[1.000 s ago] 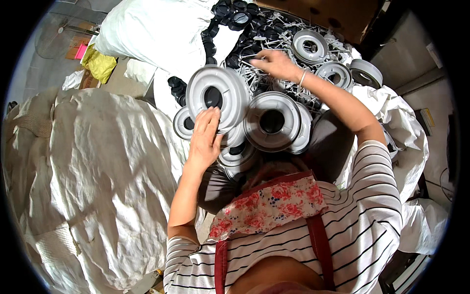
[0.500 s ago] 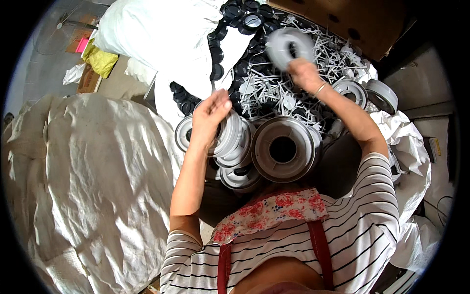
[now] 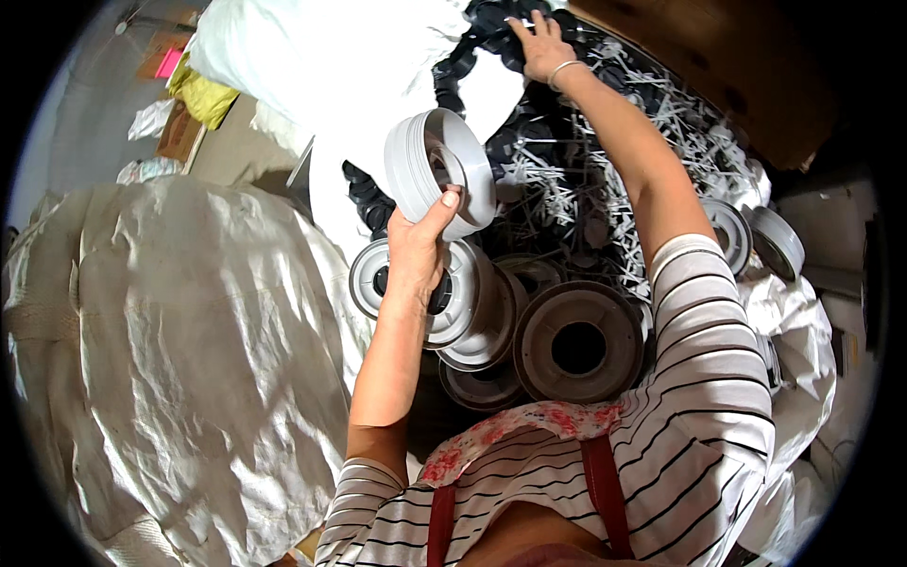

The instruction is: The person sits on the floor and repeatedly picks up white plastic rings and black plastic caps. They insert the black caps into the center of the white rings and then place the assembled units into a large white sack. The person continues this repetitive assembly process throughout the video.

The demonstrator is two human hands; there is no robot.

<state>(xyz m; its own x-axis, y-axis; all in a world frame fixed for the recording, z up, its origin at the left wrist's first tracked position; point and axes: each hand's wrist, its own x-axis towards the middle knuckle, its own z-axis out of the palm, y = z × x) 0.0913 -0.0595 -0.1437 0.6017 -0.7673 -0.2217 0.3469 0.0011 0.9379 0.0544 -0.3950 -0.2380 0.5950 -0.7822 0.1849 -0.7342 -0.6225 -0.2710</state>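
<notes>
– Left hand (image 3: 418,250): closed on one grey plastic ring (image 3: 404,168), thumb at the lower rim. Location of ring: tilted on edge, just beyond the grey flanged reels (image 3: 540,331).

– Right hand (image 3: 546,51)?

– Fingers spread, nothing visibly grasped; at the black round caps (image 3: 489,24), contact cannot be told. White stemmed plastic pieces (image 3: 559,200) lie nearer the body.

– Handling of the ring?

– Judged light, stiff, hollow; smooth wall possibly slippery, thin edge perhaps liable to chip. Recommended hold: rim pinched, thumb inside, fingers outside.
</notes>
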